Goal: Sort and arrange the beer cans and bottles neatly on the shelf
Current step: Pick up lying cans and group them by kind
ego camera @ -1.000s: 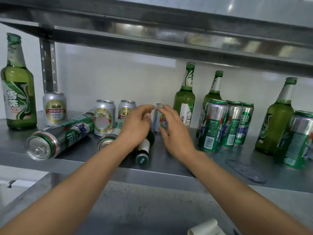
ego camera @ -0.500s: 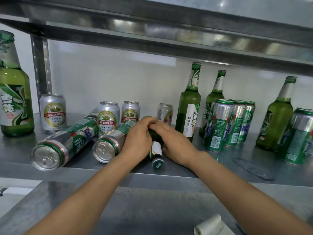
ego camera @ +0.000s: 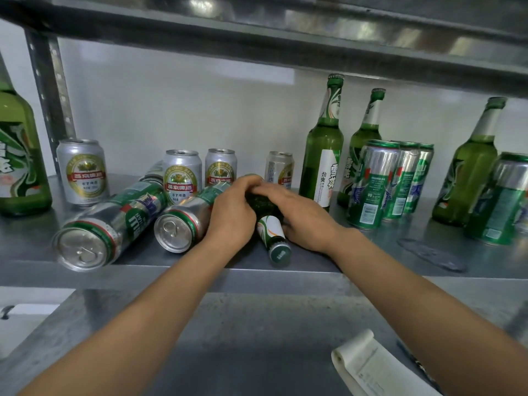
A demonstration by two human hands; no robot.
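The left hand [ego camera: 231, 212] and right hand [ego camera: 303, 215] had dropped from their reach and curled round the fallen bottle [ego camera: 271, 227], lying cap-outward on the shelf [ego camera: 314, 270] beside toppled cans [ego camera: 183, 224], probably to stand it upright.

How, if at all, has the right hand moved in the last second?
Yes: the right hand came forward from the short silver can onto the lying bottle.

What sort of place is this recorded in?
Probably a storeroom or shop stockroom: a steel shelf on a slotted upright, beer cans and green bottles in multiples, and a paper roll below.
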